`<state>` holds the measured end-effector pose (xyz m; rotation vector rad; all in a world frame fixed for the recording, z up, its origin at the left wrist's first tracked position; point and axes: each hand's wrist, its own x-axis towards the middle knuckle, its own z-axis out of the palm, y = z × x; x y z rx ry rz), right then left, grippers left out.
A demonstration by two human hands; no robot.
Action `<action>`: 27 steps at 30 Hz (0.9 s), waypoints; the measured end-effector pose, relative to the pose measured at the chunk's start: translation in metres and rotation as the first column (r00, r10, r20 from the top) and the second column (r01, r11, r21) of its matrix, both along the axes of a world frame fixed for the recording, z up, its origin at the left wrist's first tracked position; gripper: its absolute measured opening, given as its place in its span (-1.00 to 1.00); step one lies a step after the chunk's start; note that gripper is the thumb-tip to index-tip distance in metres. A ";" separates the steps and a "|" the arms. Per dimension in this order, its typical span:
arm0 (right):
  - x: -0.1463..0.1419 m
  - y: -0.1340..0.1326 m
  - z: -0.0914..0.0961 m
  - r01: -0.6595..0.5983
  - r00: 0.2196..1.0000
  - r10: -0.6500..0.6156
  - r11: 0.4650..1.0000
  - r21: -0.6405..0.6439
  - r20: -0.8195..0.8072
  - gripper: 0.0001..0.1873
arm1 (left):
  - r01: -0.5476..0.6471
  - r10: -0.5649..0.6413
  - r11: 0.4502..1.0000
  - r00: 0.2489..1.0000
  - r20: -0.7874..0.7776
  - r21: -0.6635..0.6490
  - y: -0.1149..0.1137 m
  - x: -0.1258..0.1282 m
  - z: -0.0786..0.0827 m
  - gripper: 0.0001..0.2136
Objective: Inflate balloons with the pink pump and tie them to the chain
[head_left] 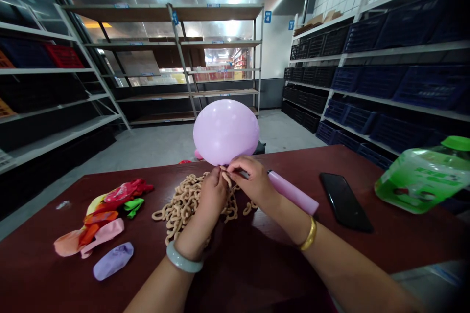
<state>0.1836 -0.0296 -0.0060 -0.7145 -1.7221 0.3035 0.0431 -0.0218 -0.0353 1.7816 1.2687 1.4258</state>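
An inflated pale pink balloon (225,130) stands over the dark red table (257,264), neck down. My left hand (212,194) and my right hand (250,181) are both closed in a pinch at the balloon's neck, fingertips touching each other. Under the hands lies a heap of tan chain links (183,203). A pink balloon pump (293,194) lies just right of my right wrist.
Several flat uninflated balloons (105,225) lie at the left. A black phone (345,201) and a green plastic pouch (422,178) sit at the right. Metal shelving lines both sides and the far end, with blue crates on the right racks (404,78).
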 end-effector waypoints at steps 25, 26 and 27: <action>0.005 0.003 -0.002 0.202 0.965 -0.188 0.978 -0.057 0.184 -0.86 | -0.078 0.109 0.990 0.951 -0.288 0.118 -0.004 0.009 0.008 -0.78; 0.006 0.003 -0.002 0.204 0.965 -0.190 0.977 -0.060 0.181 -0.87 | -0.076 0.110 0.990 0.946 -0.304 0.120 -0.004 0.009 0.009 -0.78; 0.007 0.003 -0.001 0.212 0.964 -0.198 0.975 -0.065 0.178 -0.88 | -0.072 0.107 0.990 0.944 -0.312 0.120 -0.004 0.009 0.009 -0.77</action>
